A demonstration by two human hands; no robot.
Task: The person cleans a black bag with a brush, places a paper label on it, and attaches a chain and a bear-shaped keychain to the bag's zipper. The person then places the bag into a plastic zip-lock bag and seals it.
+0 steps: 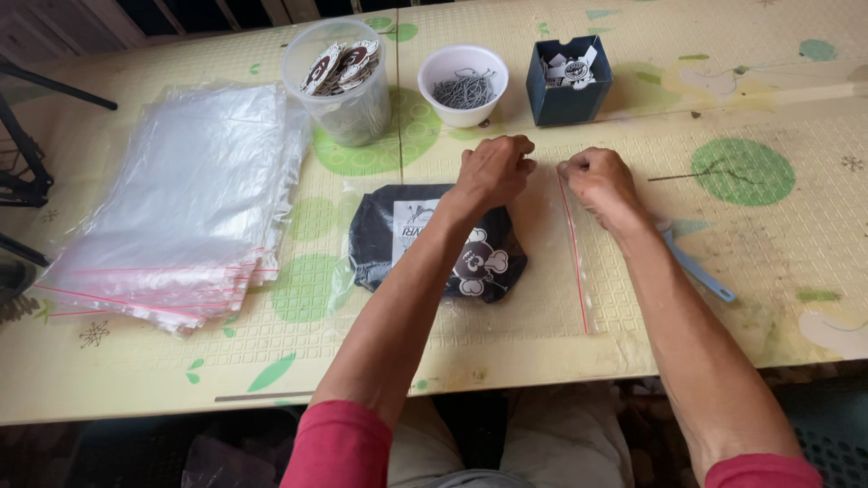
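Red sleeves (339, 447) pushed up, beige trousers (551, 434).

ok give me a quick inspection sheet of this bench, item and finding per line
surface: yellow table mat with green dots, worn and stained at the right.
job's things: clear zip bag lying flat, a dark folded garment inside, its red seal strip at the right edge.
clutter: stack of empty zip bags at the left; tub of round tags; white bowl of metal pins; blue box of paper tags; light blue tool by the right forearm.
fingers: left hand and right hand both pinch the bag's far edge.
cables: nothing seen.
surroundings: dark metal frame at the left.
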